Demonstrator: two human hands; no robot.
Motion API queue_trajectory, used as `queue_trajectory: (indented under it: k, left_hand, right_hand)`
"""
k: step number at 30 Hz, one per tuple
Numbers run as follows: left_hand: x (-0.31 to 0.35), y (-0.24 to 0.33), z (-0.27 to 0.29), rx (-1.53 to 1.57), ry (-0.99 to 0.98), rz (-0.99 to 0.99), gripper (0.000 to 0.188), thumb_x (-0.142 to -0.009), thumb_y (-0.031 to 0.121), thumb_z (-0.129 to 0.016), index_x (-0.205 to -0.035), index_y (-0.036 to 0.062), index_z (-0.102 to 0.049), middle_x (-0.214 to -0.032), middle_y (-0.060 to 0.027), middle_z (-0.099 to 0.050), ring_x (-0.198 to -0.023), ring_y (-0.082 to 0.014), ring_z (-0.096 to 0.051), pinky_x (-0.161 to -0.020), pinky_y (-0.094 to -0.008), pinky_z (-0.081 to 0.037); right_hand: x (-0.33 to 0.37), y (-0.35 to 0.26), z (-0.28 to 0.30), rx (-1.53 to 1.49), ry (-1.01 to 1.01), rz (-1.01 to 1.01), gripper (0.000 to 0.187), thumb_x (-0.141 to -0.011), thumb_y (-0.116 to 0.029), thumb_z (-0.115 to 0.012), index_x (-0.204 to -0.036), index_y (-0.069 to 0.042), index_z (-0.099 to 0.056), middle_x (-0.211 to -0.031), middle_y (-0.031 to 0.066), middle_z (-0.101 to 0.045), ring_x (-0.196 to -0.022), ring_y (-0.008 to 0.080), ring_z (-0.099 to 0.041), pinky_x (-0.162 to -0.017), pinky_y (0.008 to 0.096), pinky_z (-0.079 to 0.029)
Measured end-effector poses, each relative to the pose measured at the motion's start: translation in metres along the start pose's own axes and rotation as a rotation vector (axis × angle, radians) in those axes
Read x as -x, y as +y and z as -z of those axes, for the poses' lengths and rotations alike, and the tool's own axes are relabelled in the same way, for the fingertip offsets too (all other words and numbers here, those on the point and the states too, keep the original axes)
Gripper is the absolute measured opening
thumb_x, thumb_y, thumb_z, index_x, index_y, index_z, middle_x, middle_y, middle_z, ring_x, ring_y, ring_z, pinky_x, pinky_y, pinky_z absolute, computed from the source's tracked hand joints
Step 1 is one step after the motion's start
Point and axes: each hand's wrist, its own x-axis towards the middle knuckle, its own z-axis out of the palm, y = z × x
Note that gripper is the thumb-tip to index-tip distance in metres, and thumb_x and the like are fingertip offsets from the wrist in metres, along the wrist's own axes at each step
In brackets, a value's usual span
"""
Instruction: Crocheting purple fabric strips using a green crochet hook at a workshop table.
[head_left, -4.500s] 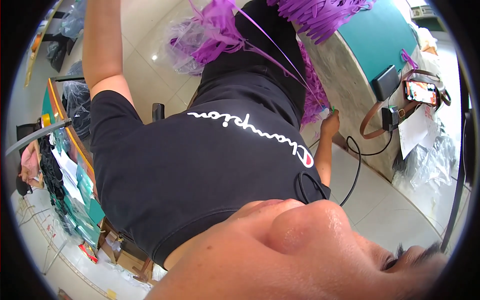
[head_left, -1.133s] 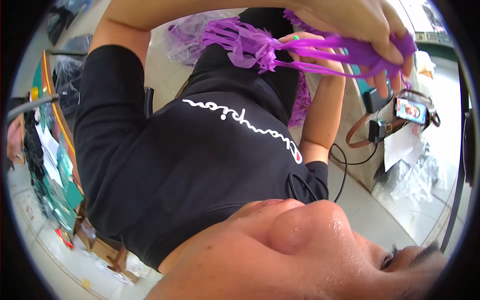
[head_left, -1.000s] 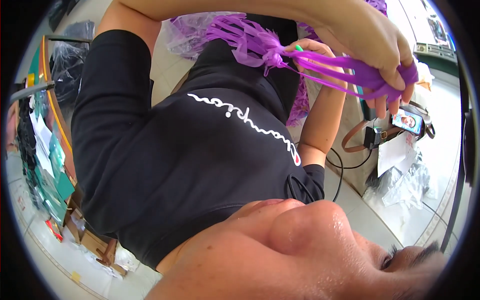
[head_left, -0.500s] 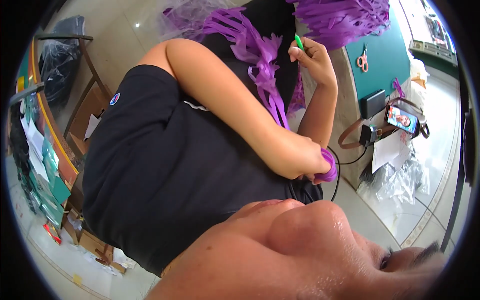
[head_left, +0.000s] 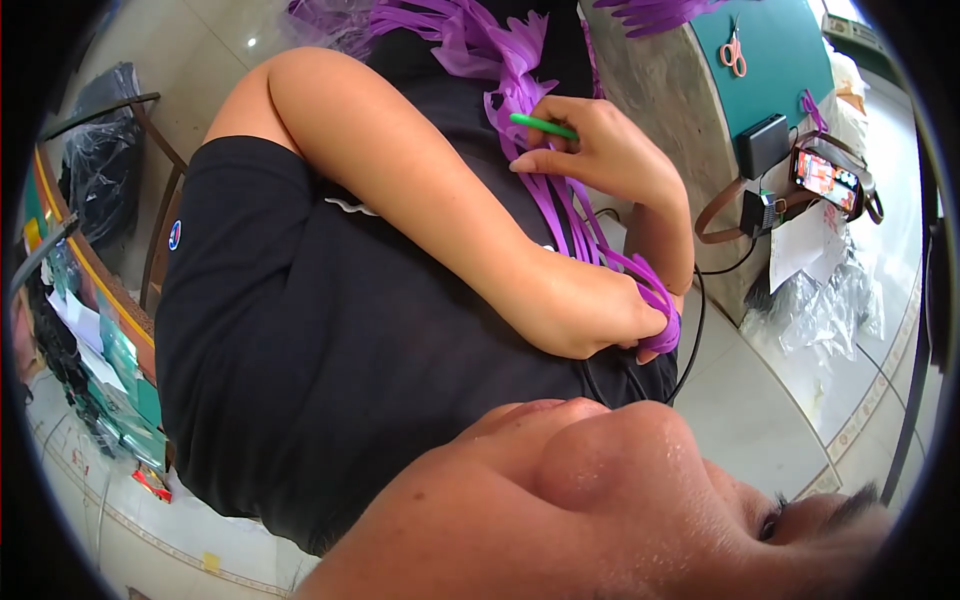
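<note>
Left hand (head_left: 605, 315) — grip clenched on purple strips (head_left: 518, 88), looped round it; their length runs across the black shirt (head_left: 380, 400). Right hand (head_left: 610, 150) — grip closed on 1 green stick-like tool (head_left: 538, 124), near the strips. Scissors (head_left: 734, 58) on teal surface (head_left: 785, 50).

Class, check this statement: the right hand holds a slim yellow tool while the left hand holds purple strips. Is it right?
Not quite: the slim tool in the right hand is green, as the head view shows. The left hand does hold purple strips.
</note>
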Motion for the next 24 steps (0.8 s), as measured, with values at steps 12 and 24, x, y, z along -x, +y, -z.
queue_trajectory:
  k: [12, 24]
  left_hand:
    - [-0.008, -0.009, -0.002, 0.049, 0.016, 0.021, 0.018, -0.087, -0.001, -0.048, -0.103, -0.001, -0.053, -0.095, -0.0201, -0.062, -0.093, -0.0331, -0.061, -0.079, -0.0393, -0.046]
    - [-0.014, 0.008, -0.012, 0.27, -0.062, -0.21, 0.014, -0.092, 0.002, -0.051, -0.106, -0.002, -0.053, -0.101, -0.0149, -0.062, -0.099, -0.0283, -0.061, -0.084, -0.0358, -0.047]
  right_hand:
    - [-0.02, 0.034, -0.007, -0.026, 0.311, 0.053, 0.021, -0.09, -0.017, -0.062, -0.089, 0.002, -0.055, -0.072, 0.0143, -0.052, -0.064, 0.0222, -0.047, -0.061, 0.0342, -0.041]
    - [-0.179, 0.212, 0.007, 0.474, 1.023, -0.035, 0.023, -0.09, -0.023, -0.057, -0.092, 0.0, -0.06, -0.086, 0.0211, -0.062, -0.081, 0.0395, -0.06, -0.072, 0.0459, -0.047]
